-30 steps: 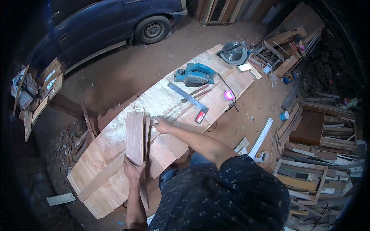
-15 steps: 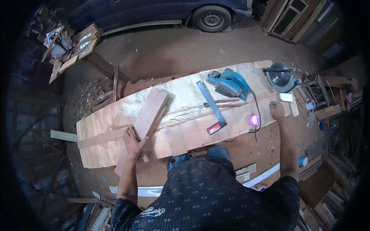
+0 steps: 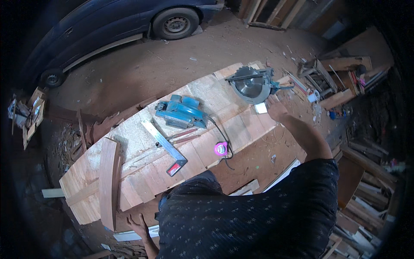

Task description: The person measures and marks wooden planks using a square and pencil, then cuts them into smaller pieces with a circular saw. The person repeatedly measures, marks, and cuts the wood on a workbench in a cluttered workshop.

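My left hand (image 3: 139, 225) is open, fingers spread, just off the near end of wooden boards (image 3: 108, 183) lying across the bench's left part. My right hand (image 3: 277, 108) is at the bench's far right end, beside a small white box (image 3: 261, 108) and close to a circular saw (image 3: 250, 86). Its fingers are too unclear to tell whether they hold anything. Mid-bench lie a teal electric planer (image 3: 181, 114), a try square (image 3: 161, 144), a red-handled tool (image 3: 183, 139) and a pink tape measure (image 3: 221, 148) beside a black cord.
The long bench top (image 3: 142, 185) is made of pale boards, dusted with sawdust. A dark vehicle with a wheel (image 3: 176, 23) stands beyond it. Wood scraps (image 3: 323, 84) lie on the right, and timber (image 3: 358, 216) is stacked at the lower right.
My left hand has let go of the boards and drawn back toward me. My right hand has moved toward the white box and saw. The view has swung right.
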A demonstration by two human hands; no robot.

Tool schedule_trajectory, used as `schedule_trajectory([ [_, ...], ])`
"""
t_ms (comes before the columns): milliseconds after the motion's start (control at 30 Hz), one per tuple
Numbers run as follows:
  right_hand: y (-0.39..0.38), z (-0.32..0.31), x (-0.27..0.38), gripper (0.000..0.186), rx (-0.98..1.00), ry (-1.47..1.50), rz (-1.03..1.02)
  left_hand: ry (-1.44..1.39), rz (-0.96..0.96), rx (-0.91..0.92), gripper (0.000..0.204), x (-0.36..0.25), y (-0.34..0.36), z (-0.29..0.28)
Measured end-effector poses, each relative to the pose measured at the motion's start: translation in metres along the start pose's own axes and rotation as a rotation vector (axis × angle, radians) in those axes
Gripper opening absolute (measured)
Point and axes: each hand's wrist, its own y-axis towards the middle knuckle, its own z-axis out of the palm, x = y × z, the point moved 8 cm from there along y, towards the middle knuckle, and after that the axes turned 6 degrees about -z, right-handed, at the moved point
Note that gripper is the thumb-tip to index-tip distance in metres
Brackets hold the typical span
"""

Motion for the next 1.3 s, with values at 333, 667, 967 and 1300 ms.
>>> schedule_trajectory([
  [333,0.087,0.076,-0.066,0.058,-0.134,0.567,0.218,-0.075,-0.122,-0.081,0.073,0.001,0.009,-0.002],
  [667,0.017,-0.122,-0.063,0.055,0.196,0.5,0.562,0.186,0.068,-0.171,0.11,0.007,0.138,-0.055],
  [967,-0.153,-0.219,-0.048,0.044,-0.48,0.871,0.996,0.222,0.381,-0.072,0.128,-0.003,0.228,0.0],
  [1300,-0.295,-0.368,0.064,0.034,-1.569,2.064,1.145,0.174,0.393,0.001,0.125,-0.014,0.245,-0.007],
])
